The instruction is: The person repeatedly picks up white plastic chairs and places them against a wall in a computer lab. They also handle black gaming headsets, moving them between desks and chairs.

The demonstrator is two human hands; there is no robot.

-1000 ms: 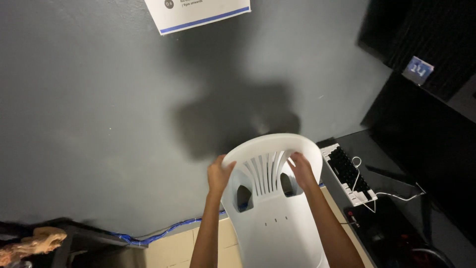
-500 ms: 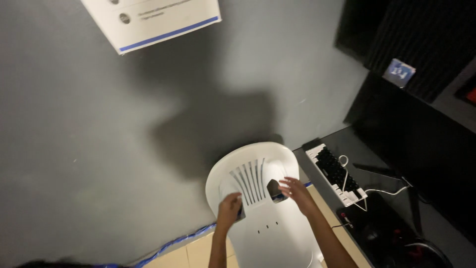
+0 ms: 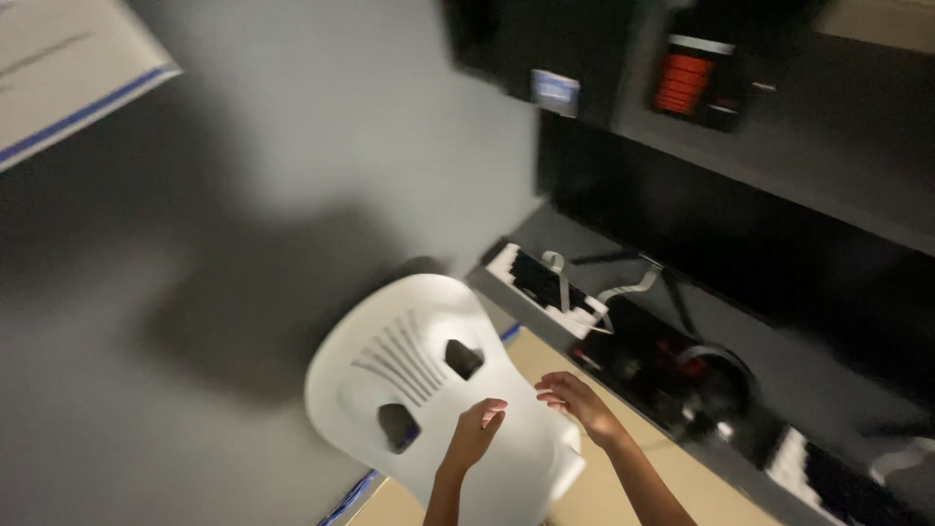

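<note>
Since half a second ago both hands have come off the white plastic chair and the view has swung right, so the chair now sits lower left of centre. It stands against the grey wall, its rounded backrest top toward 11 o'clock and its seat running down toward 5 o'clock; that 11-to-5 line is its long axis. It looks like moulded plastic: probably light, stiff, smooth and a little slippery. The two dark cut-outs flanking the ribbed slats, or the backrest rim, seem the surest places to grip. The left hand hovers over the seat at about 5 o'clock from the slats, fingers loosely curled, holding nothing. The right hand is just beside it toward 3 o'clock, fingers spread and relaxed, also empty. Farther out toward 2 o'clock, a white power strip with cables lies on a dark desk
</note>
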